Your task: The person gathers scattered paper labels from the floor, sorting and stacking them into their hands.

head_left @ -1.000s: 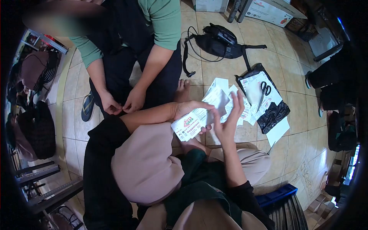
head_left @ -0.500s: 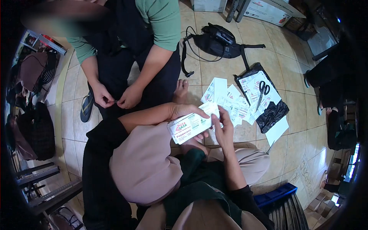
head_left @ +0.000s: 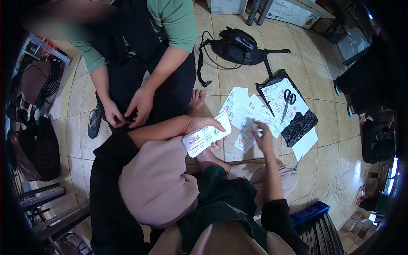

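My left hand (head_left: 207,128) is closed around a stack of printed white cards (head_left: 199,142), thumb on top and fingers underneath. The top card carries a pizza logo and the word "Pepperoni". To the right, my right hand (head_left: 264,135) is above the loose printed cards (head_left: 245,141) spread on the floor. Its fingers are bent and apart, slightly blurred, and I see nothing clearly gripped in them. Black-handled scissors (head_left: 287,102) lie on printed sheets (head_left: 272,94) over a black plastic bag (head_left: 299,128), beyond my right hand.
A person (head_left: 170,63) sits opposite at the left, both hands low over their lap. A black waist bag (head_left: 236,46) with straps lies on the tiled floor. A blue-and-black crate (head_left: 314,216) stands at lower right. Another person (head_left: 361,80) is at the right edge.
My right hand has left the stack and moved right, over the loose cards. My left hand keeps the stack. The other person's hands have shifted slightly.
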Motion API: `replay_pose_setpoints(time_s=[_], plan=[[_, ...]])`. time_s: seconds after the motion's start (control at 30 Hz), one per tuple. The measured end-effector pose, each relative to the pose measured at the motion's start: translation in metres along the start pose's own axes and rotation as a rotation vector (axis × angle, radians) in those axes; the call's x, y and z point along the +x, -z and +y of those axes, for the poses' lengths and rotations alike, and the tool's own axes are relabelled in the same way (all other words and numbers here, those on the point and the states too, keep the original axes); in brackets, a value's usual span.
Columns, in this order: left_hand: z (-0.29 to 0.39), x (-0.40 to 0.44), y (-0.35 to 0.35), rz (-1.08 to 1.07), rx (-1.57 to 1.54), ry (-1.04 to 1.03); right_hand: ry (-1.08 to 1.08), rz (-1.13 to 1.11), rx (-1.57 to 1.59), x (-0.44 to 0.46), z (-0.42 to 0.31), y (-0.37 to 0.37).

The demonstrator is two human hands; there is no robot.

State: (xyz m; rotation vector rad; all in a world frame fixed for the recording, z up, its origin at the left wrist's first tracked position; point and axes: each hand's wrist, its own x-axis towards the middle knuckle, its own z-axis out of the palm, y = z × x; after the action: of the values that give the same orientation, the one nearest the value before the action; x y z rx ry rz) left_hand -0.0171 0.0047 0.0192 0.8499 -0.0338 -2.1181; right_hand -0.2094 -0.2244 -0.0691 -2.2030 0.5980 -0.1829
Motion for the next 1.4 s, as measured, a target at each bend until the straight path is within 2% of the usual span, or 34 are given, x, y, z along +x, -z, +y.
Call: replay_pose_setpoints(time_s=[0.03,0.13,0.3,0.43,0.5,0.53,0.6,0.63,0.7,0.73,0.77,0.83,0.87,0.9,1.0,1.23,1.4], plan=[[0.001,0.001,0.001,-0.005,-0.013,0.006,0.136,0.093,-0.107,0.011,0.029,0.005],[0.001,0.007,0.004,0.011,0.025,0.015,0.152,0.126,-0.218,0.040,0.049,0.018],[0.002,0.008,0.004,0.061,0.040,0.007,0.143,-0.127,-0.564,0.065,0.023,0.030],[-0.001,0.011,0.009,0.074,0.031,0.024,0.113,-0.154,-0.630,0.069,0.021,0.033],[-0.001,0.010,0.008,0.089,0.033,0.029,-0.012,-0.242,-0.207,0.070,0.034,0.040],[-0.001,0.010,0.008,0.103,0.038,0.033,-0.014,-0.241,-0.208,0.066,0.041,0.039],[0.000,0.011,0.008,0.089,0.041,0.032,0.113,0.231,0.040,0.049,0.055,0.035],[0.000,0.012,0.008,0.079,0.041,0.029,0.113,0.233,0.037,0.044,0.059,0.040],[0.000,0.013,0.009,0.086,0.040,0.030,0.257,0.471,-0.181,0.033,0.056,0.048],[0.000,0.013,0.009,0.094,0.038,0.032,0.097,0.449,0.114,0.025,0.057,0.043],[0.000,0.013,0.009,0.095,0.041,0.030,0.099,0.451,0.114,0.019,0.054,0.042],[0.000,0.013,0.010,0.103,0.053,0.018,-0.176,0.283,0.760,0.008,0.049,0.040],[0.000,0.013,0.010,0.102,0.055,0.016,-0.184,0.267,0.831,0.003,0.050,0.035],[0.000,0.013,0.010,0.099,0.053,0.012,-0.182,0.268,0.829,-0.002,0.053,0.031],[-0.001,0.012,0.012,0.111,0.052,0.000,-0.367,0.218,0.961,-0.015,0.053,0.021],[-0.001,0.015,0.019,0.196,0.063,-0.007,-0.422,0.103,0.904,-0.029,0.052,0.003],[-0.001,0.016,0.022,0.210,0.071,-0.027,-0.481,0.106,0.886,-0.030,0.054,-0.006]])
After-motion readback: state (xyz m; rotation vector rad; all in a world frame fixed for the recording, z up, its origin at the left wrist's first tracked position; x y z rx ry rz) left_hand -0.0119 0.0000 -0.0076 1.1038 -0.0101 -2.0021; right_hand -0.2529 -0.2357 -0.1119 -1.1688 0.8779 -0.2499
